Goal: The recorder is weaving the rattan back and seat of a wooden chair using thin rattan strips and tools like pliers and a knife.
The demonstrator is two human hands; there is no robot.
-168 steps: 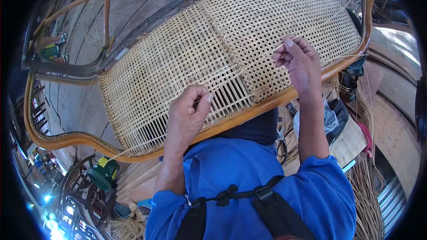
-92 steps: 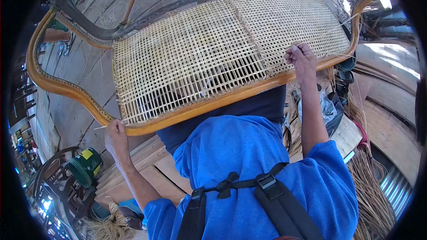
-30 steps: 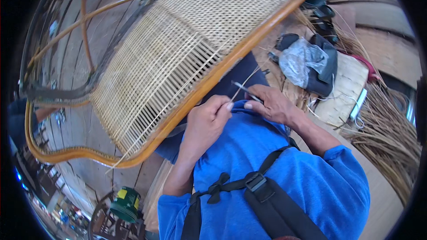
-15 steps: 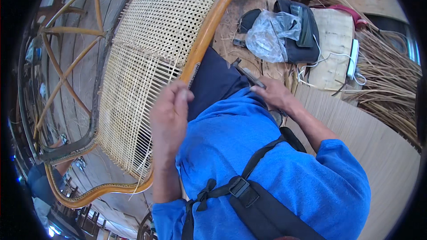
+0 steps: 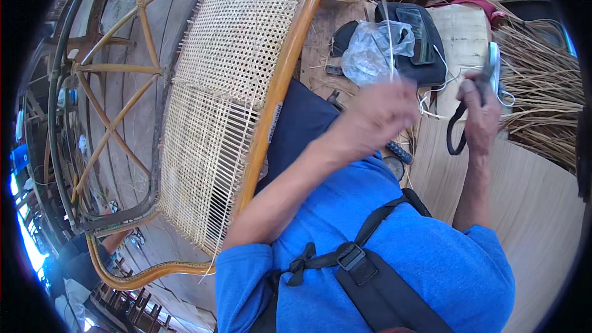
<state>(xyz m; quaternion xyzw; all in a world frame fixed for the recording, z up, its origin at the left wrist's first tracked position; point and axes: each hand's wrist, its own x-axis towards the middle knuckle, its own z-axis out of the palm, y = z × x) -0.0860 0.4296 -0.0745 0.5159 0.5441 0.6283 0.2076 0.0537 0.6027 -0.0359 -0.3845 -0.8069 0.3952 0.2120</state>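
"With the left hand (image 5: 381, 111)?"
"Gripping a pale cane strip (image 5: 390, 43), before a crumpled clear plastic bag (image 5: 365, 61), too creased to see into."
"With the right hand (image 5: 482, 114)?"
"Closed around a dark, black-looped tool (image 5: 487, 74)."

Plastic bag (image 5: 362, 65) seemingly obstructs beyond left hand (image 5: 385, 110).
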